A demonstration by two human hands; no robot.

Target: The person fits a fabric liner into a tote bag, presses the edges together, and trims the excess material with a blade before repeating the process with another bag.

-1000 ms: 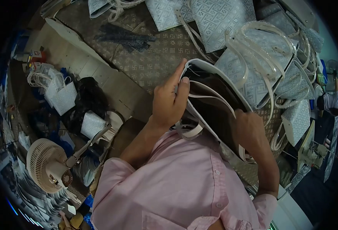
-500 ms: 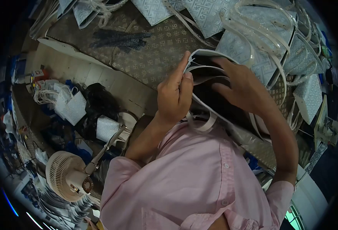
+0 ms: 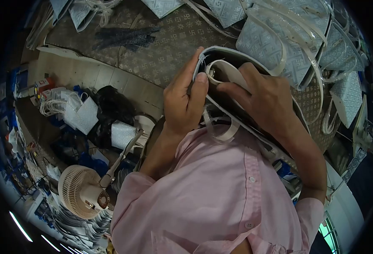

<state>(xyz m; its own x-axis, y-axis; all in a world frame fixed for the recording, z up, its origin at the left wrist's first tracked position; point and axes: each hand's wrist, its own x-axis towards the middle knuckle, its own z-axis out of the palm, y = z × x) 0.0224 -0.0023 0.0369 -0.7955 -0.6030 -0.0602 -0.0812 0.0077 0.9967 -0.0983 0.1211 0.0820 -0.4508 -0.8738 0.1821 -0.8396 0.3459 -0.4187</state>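
An opened bag (image 3: pixel 233 51) with a pale rim and dark inside is held against the front of the pink shirt. My left hand (image 3: pixel 182 91) grips its left corner, fingers along the outside and thumb at the edge. Inside the mouth, my right hand (image 3: pixel 267 95) has its thumb and forefinger closed on a curled cream strap (image 3: pixel 231 70). The bag's lower part is hidden behind its wall and my right forearm. A loose cream strap loop (image 3: pixel 228 135) hangs out on the near side.
Silver-white patterned bags (image 3: pixel 279 40) with long straps lie on the brown patterned table cover (image 3: pixel 173 31). Dark strips (image 3: pixel 127 38) rest at the far left. Below the table edge are a black plastic bag (image 3: pixel 112 106), more white bags (image 3: pixel 81 116) and a fan (image 3: pixel 82 192).
My right hand has shifted within the bag's mouth, and the cream strap now stands up in a curl beside its fingers. My left hand keeps its hold, slightly further left.
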